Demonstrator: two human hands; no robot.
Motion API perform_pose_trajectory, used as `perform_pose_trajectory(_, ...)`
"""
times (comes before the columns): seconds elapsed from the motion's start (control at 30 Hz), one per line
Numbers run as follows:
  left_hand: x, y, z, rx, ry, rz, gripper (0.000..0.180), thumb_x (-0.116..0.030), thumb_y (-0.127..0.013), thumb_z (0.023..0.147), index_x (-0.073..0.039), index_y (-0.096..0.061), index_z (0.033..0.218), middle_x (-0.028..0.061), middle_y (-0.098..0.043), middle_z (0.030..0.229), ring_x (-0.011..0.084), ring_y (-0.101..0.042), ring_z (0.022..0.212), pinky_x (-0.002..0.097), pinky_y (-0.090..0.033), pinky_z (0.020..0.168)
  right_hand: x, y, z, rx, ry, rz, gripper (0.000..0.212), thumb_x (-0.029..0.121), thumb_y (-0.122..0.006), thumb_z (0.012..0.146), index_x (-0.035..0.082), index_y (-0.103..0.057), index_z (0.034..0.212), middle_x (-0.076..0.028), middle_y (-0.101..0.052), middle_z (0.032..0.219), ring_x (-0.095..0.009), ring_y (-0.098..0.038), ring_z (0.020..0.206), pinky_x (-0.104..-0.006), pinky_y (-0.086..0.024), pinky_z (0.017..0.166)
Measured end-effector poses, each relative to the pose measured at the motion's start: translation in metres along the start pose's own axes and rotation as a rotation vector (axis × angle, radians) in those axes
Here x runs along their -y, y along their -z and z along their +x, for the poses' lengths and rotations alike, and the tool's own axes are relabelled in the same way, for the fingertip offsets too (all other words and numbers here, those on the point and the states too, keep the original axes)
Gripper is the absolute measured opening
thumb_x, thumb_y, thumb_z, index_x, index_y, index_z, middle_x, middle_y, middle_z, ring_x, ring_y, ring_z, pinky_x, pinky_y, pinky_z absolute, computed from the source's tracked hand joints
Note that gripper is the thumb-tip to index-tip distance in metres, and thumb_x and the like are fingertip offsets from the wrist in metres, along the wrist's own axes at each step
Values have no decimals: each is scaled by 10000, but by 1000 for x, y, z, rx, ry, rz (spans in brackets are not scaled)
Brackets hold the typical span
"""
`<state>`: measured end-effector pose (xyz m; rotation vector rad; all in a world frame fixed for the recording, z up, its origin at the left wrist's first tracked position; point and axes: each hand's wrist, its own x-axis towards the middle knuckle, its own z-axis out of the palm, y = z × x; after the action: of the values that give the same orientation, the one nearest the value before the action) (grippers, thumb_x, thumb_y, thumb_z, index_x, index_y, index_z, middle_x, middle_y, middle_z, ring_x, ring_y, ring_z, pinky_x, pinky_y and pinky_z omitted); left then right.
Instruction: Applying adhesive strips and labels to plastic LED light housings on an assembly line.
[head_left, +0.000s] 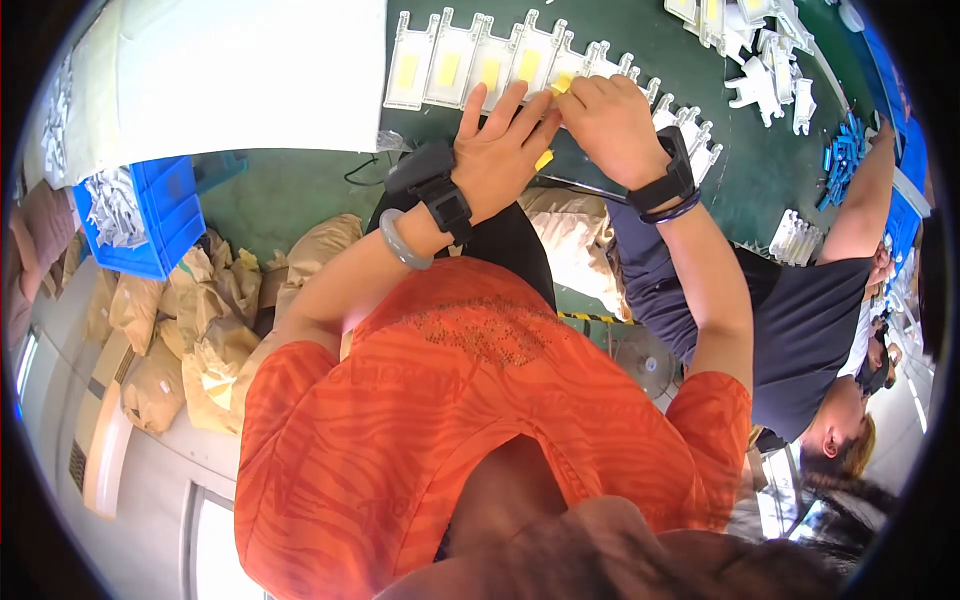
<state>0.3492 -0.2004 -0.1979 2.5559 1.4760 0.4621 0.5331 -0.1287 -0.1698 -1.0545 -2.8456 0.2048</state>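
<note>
A slanting row of several white plastic housings [490, 62] lies on the green table, those on the left with a yellow rectangle in the middle. My left hand [500, 150] is over the near edge of the row, palm down, fingers spread and stretched out. Beside it, my right hand [612, 118] is closed, its fingertips pinching a small yellow piece [562, 84] over one of the housings. Another yellow bit [543, 160] shows at the edge of my left hand; whether it is held there is hidden.
A large white sheet [230, 70] covers the left of the table [820, 60]. Below it stands a blue bin [150, 215] of white parts, near brown bags [160, 385]. Loose white parts [770, 75] and blue pieces [845, 160] lie at right, near a co-worker in dark clothes [800, 330].
</note>
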Motion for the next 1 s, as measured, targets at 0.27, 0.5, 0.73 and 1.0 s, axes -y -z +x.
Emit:
perform_pose_trajectory(0.27, 3, 2, 2, 24, -16, -8, 488, -279, -722, 742, -212, -622, 1216, -27, -529, 1332, 211, -419, 1291, 524, -178, 1131, -24, 10, 2, -208, -195, 235, 94, 85, -690, 720, 69, -668, 810, -42, -613, 761, -201, -627, 684, -318, -502, 581)
perform_pose_trajectory(0.5, 11, 15, -2, 2, 17, -186, 550, -276, -705, 769, -173, -571, 1293, -10, -527, 1337, 208, -437, 1274, 517, -192, 1119, -6, 8, 25, -376, -225, 304, 118, 48, -706, 697, 109, -634, 767, -26, -574, 707, -224, -597, 622, -326, -480, 547)
perform_pose_trajectory(0.73, 30, 15, -7, 40, 58, -32, 562, -277, -710, 764, -167, -571, 1297, -17, -523, 1344, 208, -415, 1299, 533, -186, 1119, -2, -7, 32, -177, -38, 133, 91, 133, -682, 706, 111, -642, 785, -19, -558, 723, -203, -611, 715, -349, -460, 648)
perform_pose_trajectory(1.0, 34, 11, -7, 32, 0, 80, 550, -304, -704, 760, -180, -586, 1283, -25, -525, 1340, 204, -397, 1312, 524, -182, 1126, 8, -4, 44, 67, 19, 1, 84, 140, -657, 703, 92, -611, 754, -36, -570, 734, -213, -632, 719, -351, -484, 625)
